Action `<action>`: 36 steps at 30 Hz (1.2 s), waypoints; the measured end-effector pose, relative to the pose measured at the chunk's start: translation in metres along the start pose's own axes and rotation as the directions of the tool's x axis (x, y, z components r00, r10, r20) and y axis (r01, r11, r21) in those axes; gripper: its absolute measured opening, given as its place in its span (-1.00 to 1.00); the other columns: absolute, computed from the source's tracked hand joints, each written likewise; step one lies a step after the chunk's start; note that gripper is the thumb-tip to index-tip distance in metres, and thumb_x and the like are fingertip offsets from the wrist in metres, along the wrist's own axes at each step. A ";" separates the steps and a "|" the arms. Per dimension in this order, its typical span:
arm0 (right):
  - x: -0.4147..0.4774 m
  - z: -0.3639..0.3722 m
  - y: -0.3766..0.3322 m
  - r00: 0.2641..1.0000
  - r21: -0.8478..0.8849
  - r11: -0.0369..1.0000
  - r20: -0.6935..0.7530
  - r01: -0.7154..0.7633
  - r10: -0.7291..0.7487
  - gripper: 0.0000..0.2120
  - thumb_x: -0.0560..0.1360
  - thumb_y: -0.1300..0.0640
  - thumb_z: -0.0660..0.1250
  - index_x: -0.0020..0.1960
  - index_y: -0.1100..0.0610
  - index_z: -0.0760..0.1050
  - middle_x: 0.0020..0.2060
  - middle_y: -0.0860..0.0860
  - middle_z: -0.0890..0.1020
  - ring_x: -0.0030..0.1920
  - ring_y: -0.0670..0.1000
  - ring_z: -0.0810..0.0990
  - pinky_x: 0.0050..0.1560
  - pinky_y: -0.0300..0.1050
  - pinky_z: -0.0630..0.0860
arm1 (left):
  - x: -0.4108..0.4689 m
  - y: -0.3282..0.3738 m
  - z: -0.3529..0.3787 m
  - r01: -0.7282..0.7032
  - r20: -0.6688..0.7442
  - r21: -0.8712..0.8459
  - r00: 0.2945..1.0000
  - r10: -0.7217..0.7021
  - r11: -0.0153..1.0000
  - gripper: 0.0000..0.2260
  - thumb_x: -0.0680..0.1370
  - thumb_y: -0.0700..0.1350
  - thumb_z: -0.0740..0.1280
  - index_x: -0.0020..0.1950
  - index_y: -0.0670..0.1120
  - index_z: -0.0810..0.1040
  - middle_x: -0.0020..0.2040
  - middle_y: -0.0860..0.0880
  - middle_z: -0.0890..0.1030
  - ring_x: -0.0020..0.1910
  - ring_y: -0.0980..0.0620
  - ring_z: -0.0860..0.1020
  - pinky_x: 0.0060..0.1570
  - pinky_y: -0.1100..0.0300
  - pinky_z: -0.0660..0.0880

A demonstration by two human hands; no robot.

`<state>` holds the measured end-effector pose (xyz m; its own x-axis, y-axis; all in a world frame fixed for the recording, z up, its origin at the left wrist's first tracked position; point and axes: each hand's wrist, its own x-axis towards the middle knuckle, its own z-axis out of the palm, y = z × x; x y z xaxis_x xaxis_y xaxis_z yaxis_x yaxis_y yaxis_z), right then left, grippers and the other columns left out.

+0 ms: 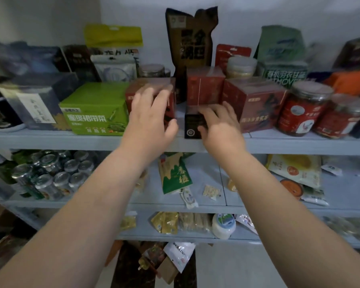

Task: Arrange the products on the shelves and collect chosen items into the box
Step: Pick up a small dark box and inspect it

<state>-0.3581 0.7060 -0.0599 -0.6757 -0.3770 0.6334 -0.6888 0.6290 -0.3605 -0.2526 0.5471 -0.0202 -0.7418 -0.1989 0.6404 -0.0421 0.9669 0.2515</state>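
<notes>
My left hand (152,117) reaches up to the top shelf (71,140) and grips a red box (133,94), fingers spread over its front and thumb at its lower right. My right hand (220,125) holds a small black box (191,125) at the shelf's front edge, with the fingers across its top and the thumb on its face. A second red box (204,88) stands directly on or behind the black one. A third red box (256,104) sits just right of my right hand. No collecting box is in view.
A green box (94,109) and dark gift boxes (35,104) crowd the left of the top shelf. Red-labelled jars (303,109) stand at the right. A tall dark pouch (191,38) stands behind. Several cans (50,173) and snack packets (175,175) fill the lower shelves.
</notes>
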 end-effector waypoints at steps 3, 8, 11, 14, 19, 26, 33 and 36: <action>0.016 0.011 0.007 0.990 -0.125 0.992 0.142 0.035 -0.017 -0.60 0.50 0.20 0.41 0.33 0.21 0.51 0.33 0.23 0.52 0.43 0.32 0.38 0.35 0.26 0.41 | 0.024 -0.011 0.006 0.023 0.143 0.255 0.988 -0.061 0.967 -0.24 0.50 0.05 0.35 0.63 -0.11 0.15 0.57 -0.21 0.23 0.59 -0.28 0.10 0.54 -0.32 0.04; 0.028 0.010 0.013 0.980 -0.120 0.991 0.197 0.067 -0.043 -0.60 0.60 0.19 0.31 0.43 0.17 0.43 0.46 0.15 0.42 0.52 0.20 0.27 0.47 0.11 0.28 | 0.035 -0.024 0.012 0.007 0.258 0.350 0.961 -0.103 0.937 -0.26 0.52 0.09 0.34 0.63 -0.09 0.17 0.58 -0.18 0.25 0.55 -0.27 0.17 0.51 -0.30 0.12; 0.029 0.010 0.012 0.975 -0.117 0.992 0.218 0.057 -0.030 -0.56 0.61 0.14 0.32 0.47 0.13 0.39 0.49 0.13 0.39 0.54 0.17 0.24 0.49 0.10 0.26 | 0.035 -0.023 0.011 -0.014 0.273 0.352 0.958 -0.088 0.936 -0.27 0.52 0.07 0.34 0.63 -0.08 0.16 0.59 -0.16 0.25 0.55 -0.27 0.18 0.51 -0.27 0.15; 0.030 0.004 0.002 0.971 -0.099 0.995 0.236 -0.017 0.040 -0.49 0.61 -0.04 0.31 0.51 0.07 0.33 0.54 0.11 0.31 0.58 0.19 0.15 0.53 0.21 0.16 | 0.035 -0.021 0.008 0.007 0.282 0.327 0.954 -0.105 0.945 -0.25 0.54 0.09 0.32 0.66 -0.03 0.09 0.62 -0.13 0.19 0.60 -0.23 0.10 0.54 -0.25 0.10; 0.038 -0.005 -0.039 0.979 0.025 0.979 0.038 0.200 -0.201 -0.33 0.56 -0.11 0.31 0.57 0.16 0.29 0.55 0.20 0.30 0.61 0.22 0.11 0.53 0.33 0.13 | 0.023 -0.036 -0.021 0.047 0.101 0.221 0.992 -0.071 0.974 -0.31 0.57 0.20 0.21 0.66 0.00 0.13 0.65 -0.11 0.14 0.63 -0.23 0.03 0.58 -0.20 0.09; 0.050 0.028 -0.137 0.871 0.070 0.872 0.052 0.484 -0.488 -0.31 0.54 -0.11 0.21 0.56 0.25 0.30 0.51 0.27 0.36 0.56 0.32 0.23 0.48 0.37 0.28 | -0.021 -0.106 -0.089 0.048 -0.018 0.470 0.999 -0.045 0.881 -0.31 0.60 0.26 0.10 0.65 -0.06 0.16 0.63 -0.17 0.21 0.62 -0.28 0.06 0.54 -0.30 0.06; 0.043 0.064 -0.266 0.783 0.098 0.789 0.095 0.606 -0.614 -0.28 0.56 -0.04 0.31 0.61 0.22 0.19 0.56 0.22 0.30 0.61 0.26 0.15 0.53 0.33 0.17 | -0.081 -0.184 -0.186 0.127 -0.035 0.594 0.991 -0.132 0.794 -0.30 0.60 0.22 0.13 0.65 -0.10 0.15 0.62 -0.19 0.21 0.62 -0.28 0.08 0.54 -0.31 0.11; 0.037 0.077 -0.323 0.750 0.105 0.754 0.085 0.648 -0.656 -0.26 0.53 -0.01 0.36 0.60 0.24 0.20 0.54 0.23 0.32 0.59 0.27 0.19 0.51 0.33 0.19 | -0.108 -0.219 -0.227 0.174 -0.062 0.612 0.983 -0.172 0.771 -0.31 0.61 0.23 0.11 0.65 -0.11 0.16 0.62 -0.19 0.22 0.62 -0.28 0.09 0.53 -0.31 0.12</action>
<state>-0.1813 0.4361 0.0273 -0.0770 -0.7533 0.6531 -0.9850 0.1589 0.0671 -0.0116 0.3202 0.0199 -0.6804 -0.3716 0.6316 -0.5711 0.8090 -0.1393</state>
